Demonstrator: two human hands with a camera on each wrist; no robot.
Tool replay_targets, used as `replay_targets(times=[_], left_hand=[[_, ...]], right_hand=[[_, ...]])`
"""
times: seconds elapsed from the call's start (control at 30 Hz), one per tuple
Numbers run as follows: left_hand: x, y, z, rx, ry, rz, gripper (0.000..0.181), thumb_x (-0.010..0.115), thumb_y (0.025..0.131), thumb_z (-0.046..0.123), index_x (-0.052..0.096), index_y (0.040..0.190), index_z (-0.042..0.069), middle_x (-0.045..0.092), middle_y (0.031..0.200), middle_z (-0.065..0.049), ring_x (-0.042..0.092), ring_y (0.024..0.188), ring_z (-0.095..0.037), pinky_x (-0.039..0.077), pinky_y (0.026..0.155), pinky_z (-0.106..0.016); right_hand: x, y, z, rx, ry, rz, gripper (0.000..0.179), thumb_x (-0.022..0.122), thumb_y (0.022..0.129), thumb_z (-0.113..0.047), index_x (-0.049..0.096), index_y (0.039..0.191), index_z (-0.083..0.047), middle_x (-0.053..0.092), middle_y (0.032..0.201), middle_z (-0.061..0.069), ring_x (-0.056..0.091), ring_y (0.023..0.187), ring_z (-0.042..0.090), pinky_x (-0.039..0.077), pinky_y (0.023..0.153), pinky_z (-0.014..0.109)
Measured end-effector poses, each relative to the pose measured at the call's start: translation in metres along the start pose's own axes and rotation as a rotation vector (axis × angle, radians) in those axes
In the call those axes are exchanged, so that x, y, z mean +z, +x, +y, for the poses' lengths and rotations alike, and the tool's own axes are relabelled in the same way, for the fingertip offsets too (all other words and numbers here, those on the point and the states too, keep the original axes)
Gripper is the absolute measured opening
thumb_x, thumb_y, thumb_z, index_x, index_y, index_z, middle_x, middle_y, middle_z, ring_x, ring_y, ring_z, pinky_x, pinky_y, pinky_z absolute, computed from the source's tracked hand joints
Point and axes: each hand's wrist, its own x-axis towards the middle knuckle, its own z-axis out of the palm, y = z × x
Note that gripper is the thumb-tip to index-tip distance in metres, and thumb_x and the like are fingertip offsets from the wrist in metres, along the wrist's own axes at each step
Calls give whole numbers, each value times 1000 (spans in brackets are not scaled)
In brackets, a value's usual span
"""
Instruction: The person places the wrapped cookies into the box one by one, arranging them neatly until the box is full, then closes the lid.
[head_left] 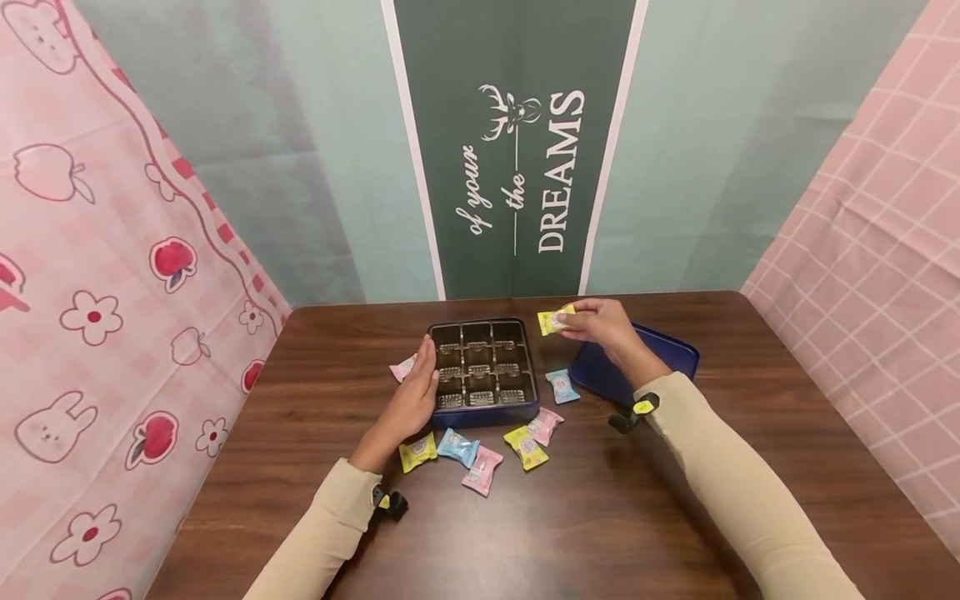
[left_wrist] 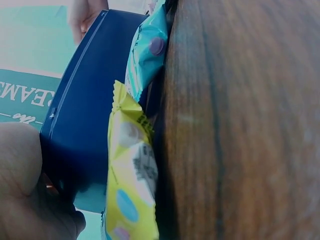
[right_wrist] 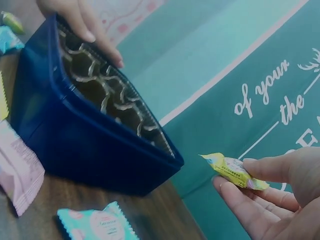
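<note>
Between the thumb and fingers of my right hand [head_left: 603, 325] is a yellow wrapped candy [head_left: 556, 320], raised to the right of a blue box [head_left: 483, 414]. Inside the box, a dark divided tray [head_left: 477, 360] shows several compartments with nothing in them. My left hand [head_left: 415, 394] rests along the box's left side; its fingers look straight, with the tips by the rim in the right wrist view. In the left wrist view, another yellow wrapped candy [left_wrist: 131, 170] and a light-blue one [left_wrist: 148, 50] lie in front of the box wall.
A blue lid [head_left: 600, 371] lies on the brown table [head_left: 570, 533], partly under my right forearm. Around the box are pink candies [head_left: 482, 471], a blue candy [head_left: 562, 386] and a yellow candy [head_left: 526, 447]. Printed cloths hang at the back and both sides.
</note>
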Motion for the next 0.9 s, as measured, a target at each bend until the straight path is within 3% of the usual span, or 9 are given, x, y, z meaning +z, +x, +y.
replay_targets(times=[0.27, 0.6, 0.9], left_hand=[[1, 0, 2, -5, -4, 10, 56, 35, 111, 13, 15, 157, -10, 5, 168, -22, 14, 153, -38, 22, 120, -54], [0, -2, 2, -4, -3, 0, 56, 38, 110, 10, 15, 158, -9, 6, 168, -21, 13, 154, -34, 20, 121, -51], [0, -3, 2, -5, -1, 10, 56, 38, 110, 10, 16, 157, -9, 7, 168, -22, 16, 153, -37, 21, 120, -52]], right_hand=[[7, 6, -12, 8, 3, -18, 39, 73, 92, -1, 56, 122, 17, 65, 103, 16, 74, 75, 16, 59, 82, 34], [24, 10, 1, 71, 19, -36, 39, 73, 91, 2, 55, 121, 16, 62, 104, 19, 73, 74, 17, 58, 83, 37], [43, 16, 3, 56, 16, -43, 32, 74, 89, 4, 57, 114, 16, 65, 97, 16, 73, 72, 17, 58, 84, 39]])
